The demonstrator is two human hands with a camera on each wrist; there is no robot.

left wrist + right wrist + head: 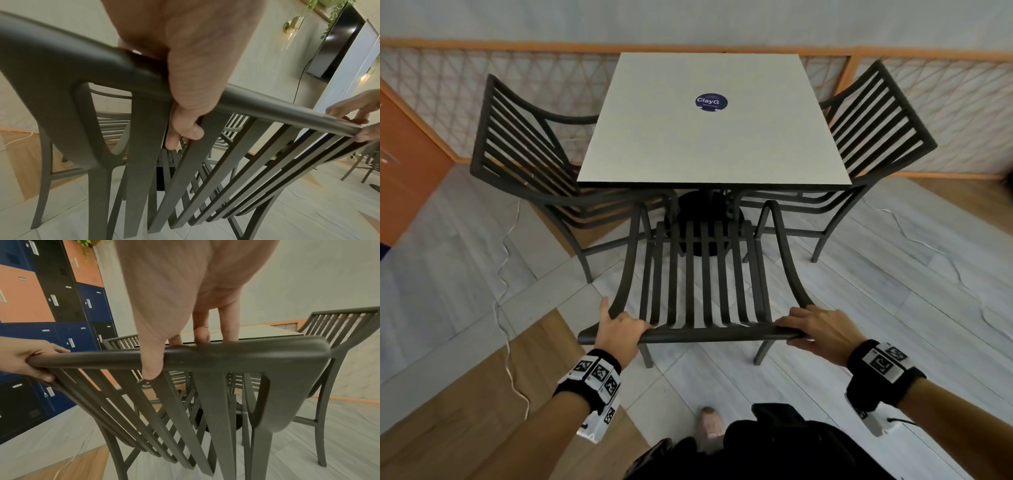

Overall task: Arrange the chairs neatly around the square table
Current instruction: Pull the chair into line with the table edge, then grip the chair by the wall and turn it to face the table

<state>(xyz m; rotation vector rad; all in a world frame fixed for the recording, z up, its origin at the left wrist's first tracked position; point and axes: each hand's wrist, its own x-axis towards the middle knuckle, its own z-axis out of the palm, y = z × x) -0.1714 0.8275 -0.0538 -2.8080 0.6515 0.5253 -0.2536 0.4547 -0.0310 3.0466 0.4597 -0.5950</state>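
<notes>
Both my hands grip the top rail of the near chair, which faces the table.

My left hand (pixel 619 330) wraps the rail's left end, fingers curled over the front edge and thumb raised beside the frame; my right hand (pixel 816 329) clasps the right end, fingers over the top and thumb on my side of the rail. The near chair (pixel 698 274) stands on the floor (pixel 893 308) at the table's near edge, its seat front reaching under the top. Beyond it, the square table (pixel 712 137) carries a round blue sticker (pixel 711 101). The left chair (pixel 524 147) and right chair (pixel 876 126) stand at its sides, seats tucked under the top. A lattice rail (pixel 945 102) runs behind.
</notes>
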